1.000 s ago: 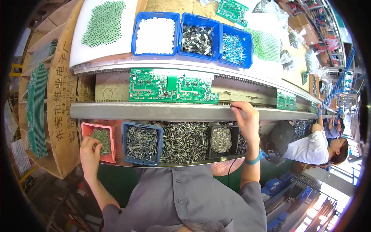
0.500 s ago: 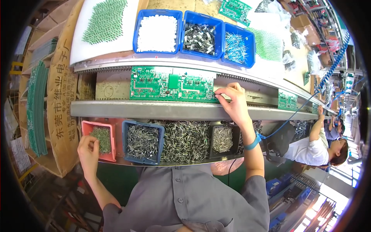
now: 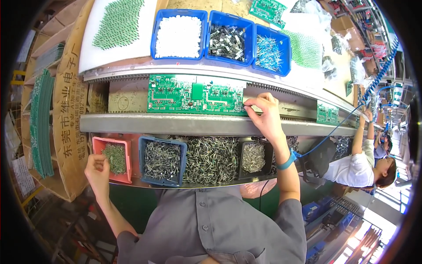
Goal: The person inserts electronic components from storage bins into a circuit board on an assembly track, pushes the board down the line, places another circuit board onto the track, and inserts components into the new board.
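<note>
A long green circuit board (image 3: 197,107) lies in the conveyor rail in front of me. At its right edge is my right hand (image 3: 265,112), its thumb and forefinger pinched together; whatever they hold is too small to make out. My left hand (image 3: 97,172) is at the left side of a pink bin (image 3: 128,165) of small thin-leaded parts, its fingers curled together in a pinch. I cannot see what is between them. Next to that bin stands a blue-grey bin (image 3: 143,169) of metal-leaded parts. A blue wrist strap (image 3: 286,161) circles my right wrist.
Blue bins (image 3: 205,39) of white, black and blue-leaded parts line the far side. A loose pile of leaded parts (image 3: 211,160) and a black tray (image 3: 243,171) lie nearer. A cardboard rack (image 3: 66,132) holds boards at left. A co-worker (image 3: 358,169) works at right; a blue cord (image 3: 327,140) crosses the rail.
My left hand has shifted slightly left, away from the parts in the pink bin. My right hand stays at the board's edge. The co-worker's arms have moved.
</note>
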A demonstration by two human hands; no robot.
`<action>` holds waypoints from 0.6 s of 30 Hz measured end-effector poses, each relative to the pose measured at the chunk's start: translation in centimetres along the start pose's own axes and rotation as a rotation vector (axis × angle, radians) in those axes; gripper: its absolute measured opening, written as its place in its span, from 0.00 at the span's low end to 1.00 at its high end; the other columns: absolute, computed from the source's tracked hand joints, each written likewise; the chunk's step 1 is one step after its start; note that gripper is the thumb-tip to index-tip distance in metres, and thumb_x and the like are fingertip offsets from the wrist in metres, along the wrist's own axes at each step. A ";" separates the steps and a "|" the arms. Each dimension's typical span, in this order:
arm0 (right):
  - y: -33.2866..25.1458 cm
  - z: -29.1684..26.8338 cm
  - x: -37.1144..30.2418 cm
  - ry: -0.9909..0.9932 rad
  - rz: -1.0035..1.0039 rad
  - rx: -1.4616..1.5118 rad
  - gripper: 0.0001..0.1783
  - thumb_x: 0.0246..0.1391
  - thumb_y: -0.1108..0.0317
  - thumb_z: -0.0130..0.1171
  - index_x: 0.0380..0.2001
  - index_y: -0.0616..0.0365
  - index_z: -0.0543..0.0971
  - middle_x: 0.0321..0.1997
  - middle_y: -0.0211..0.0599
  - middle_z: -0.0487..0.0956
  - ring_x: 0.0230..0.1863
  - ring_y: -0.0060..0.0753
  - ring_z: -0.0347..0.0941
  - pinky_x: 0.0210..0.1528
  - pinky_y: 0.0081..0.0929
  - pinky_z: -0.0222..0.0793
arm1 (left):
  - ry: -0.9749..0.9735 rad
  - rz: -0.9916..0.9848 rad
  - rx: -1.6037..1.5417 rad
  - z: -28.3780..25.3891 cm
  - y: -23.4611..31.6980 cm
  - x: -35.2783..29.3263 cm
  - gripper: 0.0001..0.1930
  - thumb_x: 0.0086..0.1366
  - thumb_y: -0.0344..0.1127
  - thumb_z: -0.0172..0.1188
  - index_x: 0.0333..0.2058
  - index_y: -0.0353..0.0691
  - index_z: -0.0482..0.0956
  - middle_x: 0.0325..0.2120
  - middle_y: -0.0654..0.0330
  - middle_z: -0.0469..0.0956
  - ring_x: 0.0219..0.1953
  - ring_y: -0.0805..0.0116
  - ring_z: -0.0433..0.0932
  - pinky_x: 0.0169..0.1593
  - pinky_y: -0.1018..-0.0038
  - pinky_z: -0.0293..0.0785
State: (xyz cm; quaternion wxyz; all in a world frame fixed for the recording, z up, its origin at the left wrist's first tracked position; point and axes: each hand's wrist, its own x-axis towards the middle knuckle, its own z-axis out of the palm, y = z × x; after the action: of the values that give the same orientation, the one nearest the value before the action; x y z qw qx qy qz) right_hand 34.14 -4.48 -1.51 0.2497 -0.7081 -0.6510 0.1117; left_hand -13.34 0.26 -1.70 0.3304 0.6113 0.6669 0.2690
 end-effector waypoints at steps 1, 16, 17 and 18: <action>0.0 0.0 0.0 -0.003 0.013 0.017 0.07 0.44 0.71 0.66 0.29 0.50 0.82 0.27 0.25 0.78 0.38 0.31 0.69 0.50 0.35 0.55 | 0.009 -0.015 0.008 0.2 0.9 0.0 0.07 0.56 0.17 0.56 0.32 0.33 0.77 0.26 0.61 0.76 0.23 0.78 0.69 0.29 0.81 0.67; -0.1 0.0 -0.3 0.006 0.014 0.013 0.07 0.44 0.71 0.66 0.29 0.49 0.83 0.24 0.27 0.75 0.37 0.31 0.68 0.50 0.34 0.55 | 0.022 0.132 0.136 -0.3 1.7 0.3 0.07 0.60 0.20 0.56 0.37 0.30 0.79 0.34 0.54 0.80 0.37 0.65 0.78 0.42 0.73 0.72; -0.1 0.0 -0.3 0.013 0.010 0.020 0.07 0.44 0.71 0.66 0.29 0.49 0.83 0.23 0.27 0.75 0.37 0.31 0.68 0.50 0.34 0.55 | -0.006 0.173 0.153 -0.4 1.5 0.5 0.06 0.60 0.21 0.56 0.36 0.31 0.79 0.34 0.54 0.80 0.37 0.65 0.78 0.43 0.73 0.72; -0.1 0.0 -0.3 0.013 0.011 0.020 0.07 0.44 0.71 0.66 0.29 0.49 0.83 0.23 0.27 0.75 0.37 0.31 0.68 0.50 0.34 0.55 | -0.006 0.173 0.153 -0.4 1.3 0.4 0.06 0.60 0.21 0.56 0.36 0.31 0.79 0.34 0.54 0.80 0.37 0.65 0.78 0.43 0.73 0.72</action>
State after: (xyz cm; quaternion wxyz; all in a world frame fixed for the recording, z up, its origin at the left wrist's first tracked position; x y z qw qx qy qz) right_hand 33.98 -4.80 -1.50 0.2605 -0.7099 -0.6441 0.1150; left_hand -12.83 0.84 -0.44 0.2603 0.6909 0.6292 0.2428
